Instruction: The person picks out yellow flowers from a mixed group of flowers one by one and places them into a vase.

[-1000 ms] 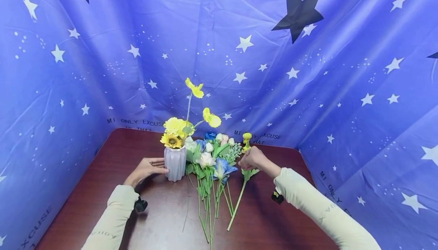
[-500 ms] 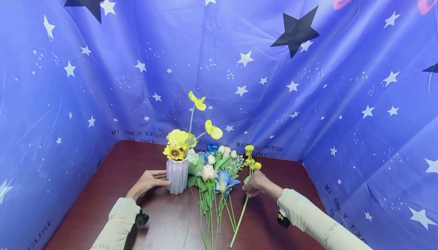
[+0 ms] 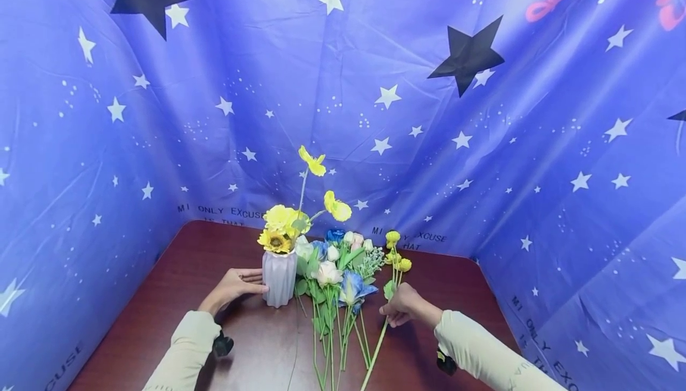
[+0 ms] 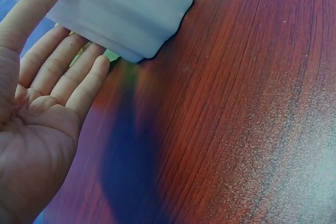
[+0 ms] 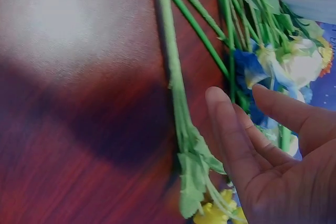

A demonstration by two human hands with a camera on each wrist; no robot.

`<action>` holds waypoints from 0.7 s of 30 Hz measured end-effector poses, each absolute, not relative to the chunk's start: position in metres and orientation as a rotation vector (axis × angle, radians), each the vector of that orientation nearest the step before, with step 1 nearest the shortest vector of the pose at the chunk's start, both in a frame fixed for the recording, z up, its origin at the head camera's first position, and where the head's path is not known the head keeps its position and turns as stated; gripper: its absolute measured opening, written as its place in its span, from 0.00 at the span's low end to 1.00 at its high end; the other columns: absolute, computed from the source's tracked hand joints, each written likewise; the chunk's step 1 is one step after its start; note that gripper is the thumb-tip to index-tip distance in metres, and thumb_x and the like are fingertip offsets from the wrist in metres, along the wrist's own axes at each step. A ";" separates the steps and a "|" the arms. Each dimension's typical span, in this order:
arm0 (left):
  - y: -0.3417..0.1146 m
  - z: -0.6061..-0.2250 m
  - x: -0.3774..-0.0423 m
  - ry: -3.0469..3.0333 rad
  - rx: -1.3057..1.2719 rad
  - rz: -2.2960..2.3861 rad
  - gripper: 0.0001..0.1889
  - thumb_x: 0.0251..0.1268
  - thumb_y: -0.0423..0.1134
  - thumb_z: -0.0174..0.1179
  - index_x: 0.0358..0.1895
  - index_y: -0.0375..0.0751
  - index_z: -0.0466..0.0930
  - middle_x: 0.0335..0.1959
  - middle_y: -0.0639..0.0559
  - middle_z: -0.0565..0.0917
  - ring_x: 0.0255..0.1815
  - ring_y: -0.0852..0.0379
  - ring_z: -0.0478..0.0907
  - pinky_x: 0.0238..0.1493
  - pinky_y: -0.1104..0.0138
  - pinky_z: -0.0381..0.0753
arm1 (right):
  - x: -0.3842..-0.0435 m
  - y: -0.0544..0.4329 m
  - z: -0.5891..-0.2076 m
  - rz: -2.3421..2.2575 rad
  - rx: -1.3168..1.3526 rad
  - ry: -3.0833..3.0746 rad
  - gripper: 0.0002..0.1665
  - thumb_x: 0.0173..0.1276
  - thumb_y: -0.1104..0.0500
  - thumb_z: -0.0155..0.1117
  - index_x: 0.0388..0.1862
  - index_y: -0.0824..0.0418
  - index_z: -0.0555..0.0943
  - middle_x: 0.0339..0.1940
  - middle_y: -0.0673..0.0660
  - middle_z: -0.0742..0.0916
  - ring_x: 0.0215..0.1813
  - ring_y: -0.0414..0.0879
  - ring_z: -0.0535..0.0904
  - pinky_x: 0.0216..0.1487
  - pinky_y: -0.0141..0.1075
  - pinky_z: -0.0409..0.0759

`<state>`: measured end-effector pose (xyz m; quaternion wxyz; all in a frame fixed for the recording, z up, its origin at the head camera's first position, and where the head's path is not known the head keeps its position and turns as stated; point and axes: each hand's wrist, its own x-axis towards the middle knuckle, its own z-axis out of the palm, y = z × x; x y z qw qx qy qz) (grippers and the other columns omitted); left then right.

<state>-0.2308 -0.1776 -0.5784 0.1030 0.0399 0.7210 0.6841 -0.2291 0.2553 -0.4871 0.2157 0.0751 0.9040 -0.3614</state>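
In the head view my left hand holds the side of a pale lilac fluted vase, thumb in front and fingertips passing behind it. Yellow flowers, among them a sunflower, stand in the vase. My right hand is at a stem with small yellow blooms. In the right wrist view the fingers are extended and apart, beside the leafy green stem, which lies along the table outside their gap. The vase's base shows in the left wrist view.
Between the hands, white, pink and blue artificial flowers lie on the dark red wooden table, their stems pointing to the near edge. A thin dark line crosses the tabletop near the vase. Blue starry cloth surrounds the table.
My right hand has moved down from the small yellow blooms to the stem below them, uncovering the blooms. The left hand stays at the vase. The head view has tilted upward.
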 end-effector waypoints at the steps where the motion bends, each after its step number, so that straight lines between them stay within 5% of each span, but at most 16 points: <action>1: -0.177 -0.578 -0.231 2.125 0.120 2.020 0.38 0.55 0.36 0.77 0.67 0.21 0.72 0.62 0.29 0.80 0.62 0.44 0.82 0.58 0.64 0.86 | -0.227 0.256 -0.490 -1.005 0.215 2.503 0.09 0.59 0.69 0.75 0.28 0.78 0.86 0.19 0.68 0.88 0.17 0.46 0.84 0.29 0.44 0.91; 5: -0.177 -0.580 -0.231 2.134 0.119 2.013 0.38 0.55 0.36 0.77 0.66 0.21 0.72 0.62 0.29 0.80 0.62 0.45 0.82 0.57 0.65 0.87 | -0.224 0.258 -0.498 -1.006 0.241 2.505 0.12 0.58 0.70 0.76 0.28 0.80 0.84 0.17 0.67 0.87 0.16 0.46 0.83 0.28 0.44 0.91; 8: -0.177 -0.582 -0.231 2.132 0.110 2.014 0.38 0.54 0.36 0.78 0.66 0.21 0.72 0.62 0.29 0.80 0.62 0.45 0.82 0.57 0.65 0.87 | -0.223 0.258 -0.502 -0.999 0.262 2.501 0.36 0.57 0.69 0.77 0.48 0.98 0.68 0.16 0.66 0.87 0.15 0.46 0.83 0.27 0.44 0.90; 12: -0.177 -0.584 -0.232 2.121 0.097 2.025 0.38 0.53 0.35 0.78 0.66 0.21 0.73 0.63 0.29 0.80 0.62 0.45 0.82 0.57 0.64 0.87 | -0.223 0.259 -0.505 -1.004 0.263 2.496 0.53 0.58 0.69 0.77 0.58 1.02 0.50 0.16 0.68 0.87 0.15 0.47 0.83 0.26 0.44 0.90; 16: -0.178 -0.583 -0.232 2.133 0.091 2.010 0.38 0.53 0.36 0.78 0.66 0.21 0.73 0.62 0.29 0.80 0.63 0.43 0.81 0.57 0.63 0.87 | -0.222 0.259 -0.508 -1.000 0.267 2.497 0.26 0.58 0.68 0.77 0.39 0.91 0.75 0.17 0.67 0.87 0.14 0.46 0.83 0.25 0.43 0.90; 21: -0.178 -0.582 -0.232 2.139 0.093 2.006 0.39 0.54 0.37 0.78 0.66 0.21 0.73 0.63 0.28 0.79 0.64 0.40 0.80 0.58 0.62 0.87 | -0.221 0.259 -0.512 -1.007 0.291 2.485 0.13 0.59 0.67 0.77 0.24 0.76 0.83 0.17 0.65 0.88 0.16 0.45 0.83 0.26 0.40 0.90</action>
